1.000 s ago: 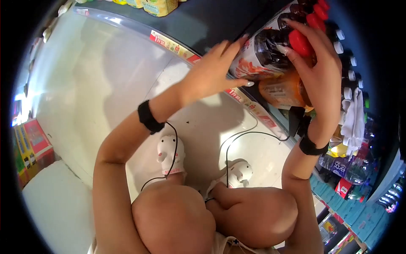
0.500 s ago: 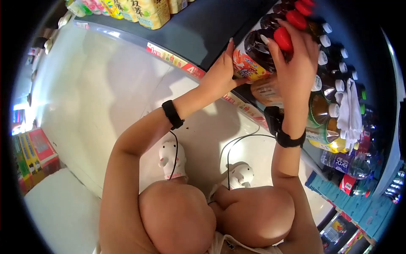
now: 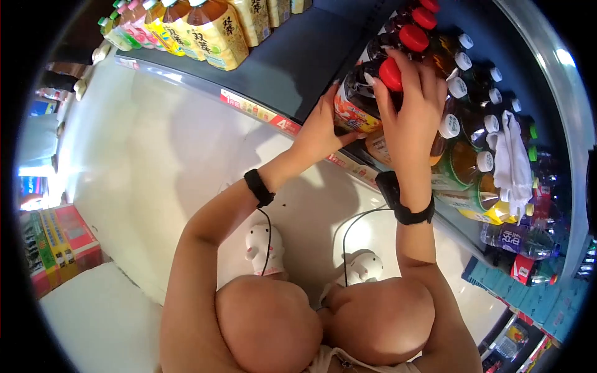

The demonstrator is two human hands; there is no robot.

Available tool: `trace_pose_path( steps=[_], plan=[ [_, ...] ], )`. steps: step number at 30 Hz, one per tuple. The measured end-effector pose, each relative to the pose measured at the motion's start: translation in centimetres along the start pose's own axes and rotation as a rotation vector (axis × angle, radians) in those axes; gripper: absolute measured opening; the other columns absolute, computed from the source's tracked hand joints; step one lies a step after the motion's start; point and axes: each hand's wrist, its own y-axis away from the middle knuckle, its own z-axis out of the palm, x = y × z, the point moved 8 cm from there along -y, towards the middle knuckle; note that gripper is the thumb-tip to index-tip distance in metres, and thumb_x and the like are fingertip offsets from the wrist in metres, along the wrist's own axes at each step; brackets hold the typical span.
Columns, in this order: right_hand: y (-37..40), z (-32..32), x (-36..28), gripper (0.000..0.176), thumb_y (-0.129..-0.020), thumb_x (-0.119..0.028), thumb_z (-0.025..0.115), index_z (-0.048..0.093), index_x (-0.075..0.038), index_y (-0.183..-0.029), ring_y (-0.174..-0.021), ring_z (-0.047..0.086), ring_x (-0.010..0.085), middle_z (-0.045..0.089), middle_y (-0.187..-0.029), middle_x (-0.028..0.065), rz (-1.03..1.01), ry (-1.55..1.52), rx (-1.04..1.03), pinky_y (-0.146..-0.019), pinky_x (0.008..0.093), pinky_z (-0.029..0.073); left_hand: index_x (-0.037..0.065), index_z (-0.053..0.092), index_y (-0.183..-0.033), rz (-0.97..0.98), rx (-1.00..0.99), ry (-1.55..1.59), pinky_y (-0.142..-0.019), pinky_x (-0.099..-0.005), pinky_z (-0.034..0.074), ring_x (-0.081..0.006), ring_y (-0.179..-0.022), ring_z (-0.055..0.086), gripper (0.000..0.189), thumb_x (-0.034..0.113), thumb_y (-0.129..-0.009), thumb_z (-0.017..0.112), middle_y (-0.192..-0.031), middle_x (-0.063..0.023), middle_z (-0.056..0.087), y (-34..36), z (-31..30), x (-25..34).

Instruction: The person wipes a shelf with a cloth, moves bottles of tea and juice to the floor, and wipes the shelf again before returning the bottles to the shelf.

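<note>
Red-cap dark drink bottle (image 3: 356,102) tilted at shelf (image 3: 292,59) front, just before red-cap row (image 3: 413,37). Right hand (image 3: 410,121) clamped round neck, left hand (image 3: 323,127) gripping label end. Suggest: base down first, upright, slide into row; mind white-cap bottles (image 3: 459,61) beside.

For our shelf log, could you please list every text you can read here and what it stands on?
"双茶": yellow label of a tea bottle, top shelf.
"1", "4": red price strip on the shelf edge; rest blurred.
Label of the held red-capped bottle: too blurred.
Label of the water bottle, lower right: too small.
</note>
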Motion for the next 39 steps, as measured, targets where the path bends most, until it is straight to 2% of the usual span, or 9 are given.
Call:
trace_pose_path(
  steps=[16, 22, 24, 25, 28, 33, 36, 37, 39],
  plan=[
    [0.0, 0.4, -0.5, 0.044, -0.076, -0.010, 0.068, 0.055, -0.009, -0.118, -0.090, 0.050, 0.0350, 0.054, -0.104, 0.0142, 0.038, 0.024, 0.016, -0.080, 0.0431, 0.044, -0.006, 0.022, -0.140, -0.075, -0.082, 0.053, -0.102, -0.0405, 0.037, -0.0419, -0.123, 0.042, 0.103, 0.024, -0.064, 0.084, -0.132, -0.0292, 0.041, -0.1, -0.2, 0.0],
    [-0.2, 1.5, 0.7, 0.041, -0.078, -0.004, 0.061, 0.054, -0.005, -0.118, -0.098, 0.053, 0.0402, 0.051, -0.109, 0.0203, 0.171, -0.183, -0.021, -0.083, 0.0444, 0.045, -0.007, 0.020, -0.141, -0.070, -0.095, 0.050, -0.103, -0.0406, 0.036, -0.0408, -0.125, 0.041, 0.106, 0.025, -0.063, 0.084, -0.133, -0.0290, 0.040, -0.5, 0.8, -1.5],
    [-0.1, 1.1, 0.8, 0.041, -0.078, -0.004, 0.062, 0.054, -0.006, -0.118, -0.097, 0.054, 0.0395, 0.051, -0.108, 0.0199, 0.176, -0.210, -0.021, -0.081, 0.0435, 0.046, -0.007, 0.021, -0.142, -0.131, -0.152, 0.432, -0.109, -0.0383, 0.029, -0.0345, -0.130, 0.038, 0.082, 0.012, -0.078, 0.070, -0.140, -0.0228, 0.036, -0.8, 1.3, -1.4],
    [-0.1, 1.0, 1.0, 0.042, -0.077, -0.004, 0.062, 0.054, -0.006, -0.119, -0.096, 0.055, 0.0394, 0.050, -0.109, 0.0197, 0.201, -0.223, -0.030, -0.080, 0.0431, 0.047, -0.006, 0.022, -0.142, -0.028, -0.079, 0.325, -0.108, -0.0381, 0.031, -0.0334, -0.133, 0.036, 0.062, 0.013, -0.090, 0.051, -0.146, -0.0214, 0.030, -1.3, 1.0, -1.7],
    [0.2, 0.7, 0.9, 0.051, -0.076, -0.002, 0.063, 0.050, -0.006, -0.125, -0.100, 0.056, 0.0401, 0.050, -0.117, 0.0198, 0.247, -0.253, -0.035, -0.079, 0.0426, 0.048, -0.004, 0.025, -0.142, -0.206, -0.044, 0.659, -0.108, -0.0385, 0.032, -0.0328, -0.130, 0.039, 0.061, 0.025, -0.092, 0.045, -0.143, -0.0202, 0.034, -2.6, 1.0, -3.7],
    [1.4, -3.1, 0.1, 0.060, -0.072, 0.003, 0.066, 0.047, -0.004, -0.129, -0.109, 0.053, 0.0378, 0.050, -0.125, 0.0193, 0.193, -0.253, -0.035, -0.086, 0.0394, 0.048, 0.000, 0.030, -0.141, -0.556, -0.284, 1.292, -0.107, -0.0392, 0.035, -0.0318, -0.127, 0.043, 0.065, 0.046, -0.095, 0.035, -0.139, -0.0182, 0.042, -6.7, 3.6, -3.4],
    [2.2, -5.9, 0.6, 0.054, -0.070, 0.009, 0.062, 0.052, -0.001, -0.122, -0.105, 0.056, 0.0351, 0.054, -0.117, 0.0190, 0.105, -0.241, 0.103, -0.085, 0.0376, 0.047, 0.003, 0.033, -0.141, -0.628, -0.406, 1.449, -0.106, -0.0396, 0.037, -0.0311, -0.125, 0.046, 0.071, 0.058, -0.096, 0.029, -0.136, -0.0170, 0.046, -8.9, 5.1, -2.6],
    [2.3, -6.8, 1.1, 0.054, -0.068, 0.008, 0.060, 0.054, -0.003, -0.121, -0.101, 0.057, 0.0338, 0.055, -0.114, 0.0173, 0.111, -0.238, 0.121, -0.083, 0.0378, 0.047, 0.004, 0.039, -0.138, -0.535, -0.555, 1.498, -0.104, -0.0410, 0.040, -0.0284, -0.120, 0.051, 0.071, 0.059, -0.094, 0.038, -0.134, -0.0150, 0.049, -9.2, 5.4, -1.4],
    [2.3, -8.4, 1.8, 0.052, -0.066, 0.008, 0.058, 0.057, -0.003, -0.117, -0.095, 0.058, 0.0314, 0.057, -0.109, 0.0155, 0.129, -0.227, 0.150, -0.079, 0.0373, 0.048, 0.004, 0.039, -0.138, -0.540, -0.579, 1.522, -0.104, -0.0403, 0.040, -0.0278, -0.120, 0.051, 0.070, 0.059, -0.094, 0.038, -0.134, -0.0147, 0.050, -9.3, 5.7, -1.3]
  ],
)
